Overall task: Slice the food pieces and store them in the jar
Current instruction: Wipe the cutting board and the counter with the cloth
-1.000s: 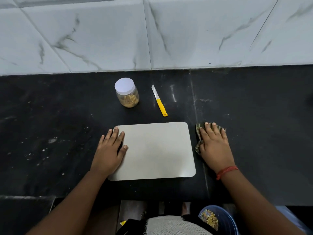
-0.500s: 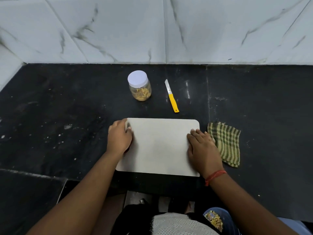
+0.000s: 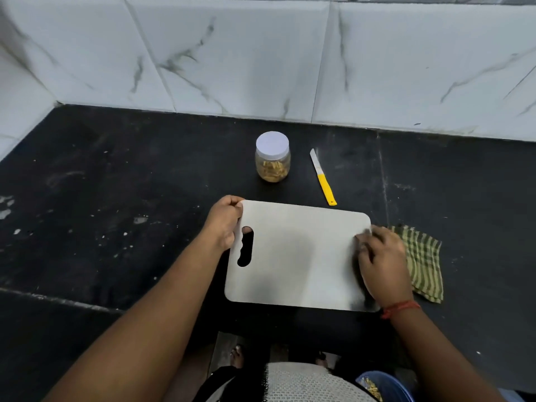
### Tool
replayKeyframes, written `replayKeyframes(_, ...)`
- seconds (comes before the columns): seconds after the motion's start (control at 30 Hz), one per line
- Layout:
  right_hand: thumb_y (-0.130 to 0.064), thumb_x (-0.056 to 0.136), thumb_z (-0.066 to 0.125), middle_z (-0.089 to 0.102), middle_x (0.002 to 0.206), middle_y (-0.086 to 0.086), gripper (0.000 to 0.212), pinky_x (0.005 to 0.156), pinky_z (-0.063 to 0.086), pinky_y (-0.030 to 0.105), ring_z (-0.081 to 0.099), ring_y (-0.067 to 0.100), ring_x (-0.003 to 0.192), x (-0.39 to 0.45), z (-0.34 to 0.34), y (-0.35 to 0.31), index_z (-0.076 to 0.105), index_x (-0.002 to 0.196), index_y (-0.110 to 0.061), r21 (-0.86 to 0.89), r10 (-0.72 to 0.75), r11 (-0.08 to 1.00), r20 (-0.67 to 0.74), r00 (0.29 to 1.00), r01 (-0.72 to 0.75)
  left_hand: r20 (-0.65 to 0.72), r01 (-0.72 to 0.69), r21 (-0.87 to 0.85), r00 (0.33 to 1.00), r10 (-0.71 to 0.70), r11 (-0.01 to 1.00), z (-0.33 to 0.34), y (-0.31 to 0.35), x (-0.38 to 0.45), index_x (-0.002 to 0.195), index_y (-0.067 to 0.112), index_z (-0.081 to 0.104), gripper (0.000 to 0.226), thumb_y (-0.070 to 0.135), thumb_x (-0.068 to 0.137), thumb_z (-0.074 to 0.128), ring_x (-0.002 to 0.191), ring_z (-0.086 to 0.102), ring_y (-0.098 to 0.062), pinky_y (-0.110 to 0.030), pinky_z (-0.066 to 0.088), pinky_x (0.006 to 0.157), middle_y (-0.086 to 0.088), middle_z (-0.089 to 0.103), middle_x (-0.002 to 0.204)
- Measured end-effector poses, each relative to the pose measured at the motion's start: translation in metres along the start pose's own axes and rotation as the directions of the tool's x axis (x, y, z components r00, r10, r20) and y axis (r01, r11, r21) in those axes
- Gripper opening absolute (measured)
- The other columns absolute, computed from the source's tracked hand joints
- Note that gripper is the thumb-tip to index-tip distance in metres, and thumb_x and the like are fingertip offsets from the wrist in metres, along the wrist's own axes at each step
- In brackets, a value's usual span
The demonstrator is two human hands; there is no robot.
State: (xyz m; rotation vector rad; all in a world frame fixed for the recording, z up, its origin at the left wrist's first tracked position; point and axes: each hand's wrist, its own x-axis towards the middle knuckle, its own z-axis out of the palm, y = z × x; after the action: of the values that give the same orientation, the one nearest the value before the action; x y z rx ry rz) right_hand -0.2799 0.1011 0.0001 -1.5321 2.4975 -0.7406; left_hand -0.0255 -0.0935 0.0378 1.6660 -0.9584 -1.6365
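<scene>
A pale grey cutting board (image 3: 298,256) with a handle slot lies near the front edge of the black counter. My left hand (image 3: 224,224) grips its left end, fingers curled over the far left corner. My right hand (image 3: 381,262) holds the board's right edge, fingers curled at it. Behind the board stands a closed clear jar (image 3: 272,159) with a white lid and yellowish cut pieces inside. A small knife (image 3: 322,177) with a yellow handle lies to the jar's right, blade pointing away.
A green checked cloth (image 3: 423,262) lies flat just right of the board, partly under my right hand. White marble tiles back the counter (image 3: 116,198). A blue bowl (image 3: 385,385) with yellowish scraps sits below the counter edge at the lower right.
My right hand left the cloth and moved onto the board's right edge. My left hand shifted from lying flat on the board to gripping its left end, uncovering the handle slot. The camera moved closer.
</scene>
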Motion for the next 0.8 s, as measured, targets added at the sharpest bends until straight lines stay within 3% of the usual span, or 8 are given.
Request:
replayKeyframes(0.1, -0.015, 0.092, 0.056, 0.053, 0.127, 0.011, 0.029, 0.1, 0.036, 0.033, 0.047, 0.028, 0.12, 0.007, 0.003, -0.025, 0.06, 0.12, -0.01, 0.159, 0.181, 0.972, -0.022, 0.983, -0.175, -0.041, -0.001, -0.072, 0.999, -0.002, 0.997, -0.022, 0.004, 0.003, 0.091, 0.012, 0.061, 0.024, 0.004, 0.104, 0.043, 0.072, 0.062, -0.02, -0.033, 0.05, 0.055, -0.007, 0.066, 0.085)
replayKeyframes(0.2, -0.01, 0.09, 0.057, 0.061, 0.12, 0.011, 0.035, 0.089, 0.038, 0.028, 0.055, 0.028, 0.111, 0.021, 0.014, -0.067, 0.053, 0.125, -0.007, 0.33, 0.295, 0.893, 0.086, 0.952, -0.306, -0.092, -0.012, -0.124, 0.996, 0.001, 0.992, -0.064, 0.01, 0.009, 0.096, 0.01, 0.063, 0.022, 0.003, 0.103, 0.044, 0.077, 0.065, -0.02, -0.035, 0.054, 0.06, -0.007, 0.07, 0.091)
replayKeyframes(0.3, -0.002, 0.086, 0.057, 0.062, 0.116, 0.013, 0.028, 0.087, 0.038, 0.027, 0.056, 0.029, 0.11, 0.04, 0.039, -0.115, 0.059, 0.114, -0.005, 0.337, 0.216, 0.908, 0.134, 0.967, -0.249, -0.208, -0.048, -0.17, 0.978, 0.011, 0.984, -0.116, 0.013, 0.016, 0.092, 0.011, 0.064, 0.022, 0.003, 0.102, 0.046, 0.075, 0.066, -0.017, -0.033, 0.056, 0.06, -0.005, 0.07, 0.086)
replayKeyframes(0.37, 0.001, 0.082, 0.055, 0.063, 0.11, 0.013, 0.025, 0.084, 0.037, 0.024, 0.057, 0.029, 0.107, 0.053, 0.062, -0.155, 0.061, 0.106, -0.006, 0.334, 0.122, 0.926, 0.171, 0.978, -0.174, -0.343, -0.096, -0.158, 0.939, 0.036, 0.983, -0.158, 0.013, 0.02, 0.086, 0.012, 0.062, 0.023, 0.004, 0.1, 0.046, 0.066, 0.06, -0.015, -0.027, 0.051, 0.052, -0.003, 0.064, 0.078)
replayKeyframes(0.47, 0.002, 0.082, 0.051, 0.063, 0.108, 0.012, 0.025, 0.08, 0.034, 0.021, 0.056, 0.028, 0.105, 0.076, 0.096, -0.214, 0.061, 0.104, -0.004, 0.313, 0.01, 0.945, 0.256, 0.967, -0.093, -0.527, -0.104, 0.034, 0.843, 0.106, 0.994, -0.216, 0.007, 0.025, 0.079, 0.017, 0.058, 0.023, 0.008, 0.097, 0.046, 0.059, 0.051, -0.016, -0.024, 0.043, 0.047, -0.002, 0.057, 0.073)
replayKeyframes(0.53, 0.002, 0.081, 0.05, 0.062, 0.111, 0.014, 0.027, 0.081, 0.032, 0.019, 0.055, 0.028, 0.106, 0.09, 0.119, -0.252, 0.06, 0.105, -0.004, 0.305, -0.056, 0.951, 0.303, 0.951, -0.041, -0.584, -0.041, 0.194, 0.798, 0.149, 0.98, -0.25, 0.004, 0.028, 0.084, 0.018, 0.06, 0.02, 0.014, 0.096, 0.046, 0.068, 0.058, -0.024, -0.03, 0.046, 0.056, -0.004, 0.062, 0.079)
replayKeyframes(0.67, 0.002, 0.079, 0.049, 0.058, 0.113, 0.015, 0.03, 0.085, 0.037, 0.02, 0.057, 0.027, 0.1, 0.109, 0.153, -0.304, 0.062, 0.105, -0.008, 0.278, -0.115, 0.961, 0.363, 0.925, 0.01, -0.564, 0.034, 0.458, 0.783, 0.261, 0.888, -0.29, -0.005, 0.03, 0.109, 0.008, 0.06, 0.019, 0.021, 0.098, 0.05, 0.102, 0.059, -0.031, -0.042, 0.05, 0.089, -0.01, 0.062, 0.111)
replayKeyframes(0.8, 0.002, 0.077, 0.047, 0.059, 0.11, 0.012, 0.029, 0.077, 0.039, 0.023, 0.056, 0.024, 0.09, 0.116, 0.172, -0.331, 0.061, 0.098, -0.013, 0.254, -0.117, 0.967, 0.405, 0.907, 0.011, -0.519, 0.048, 0.602, 0.782, 0.344, 0.797, -0.31, -0.01, 0.032, 0.114, 0.002, 0.058, 0.021, 0.013, 0.097, 0.052, 0.109, 0.055, -0.034, -0.04, 0.045, 0.097, -0.017, 0.049, 0.125)
